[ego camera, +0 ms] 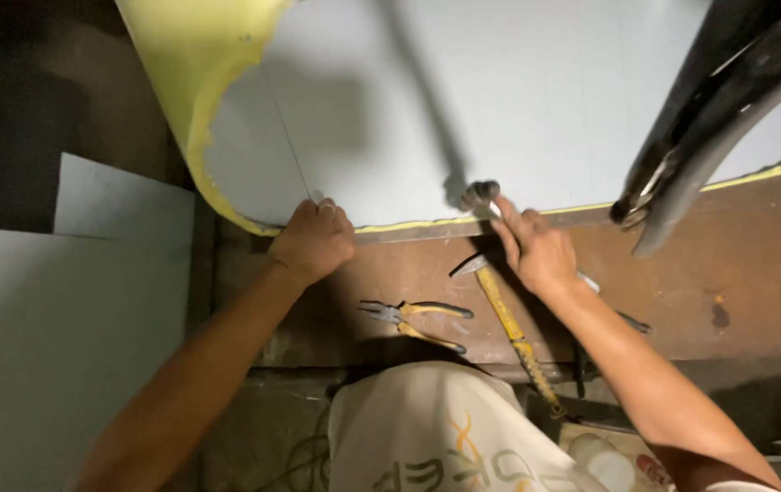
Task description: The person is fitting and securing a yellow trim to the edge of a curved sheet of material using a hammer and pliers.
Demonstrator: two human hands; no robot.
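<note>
My left hand (313, 239) is closed into a fist and rests on the lower edge of a large pale grey sheet (463, 100) with a yellow-green rim. My right hand (536, 251) grips a slim metal tool (486, 196) whose dark rounded head touches the sheet's lower edge. The tool's other end pokes out behind my wrist. Both hands work over a rusty brown metal bench (737, 273). A pair of yellow-handled pliers (413, 321) lies on the bench between my arms. Beside it, a hammer with a yellow handle (511, 328) runs diagonally.
Black curved metal bars (709, 118) hang down at the upper right. Flat grey panels (62, 319) lean at the left. The sheet's yellow edge (181, 64) curls up at the top left. Cables and scraps lie on the floor below the bench.
</note>
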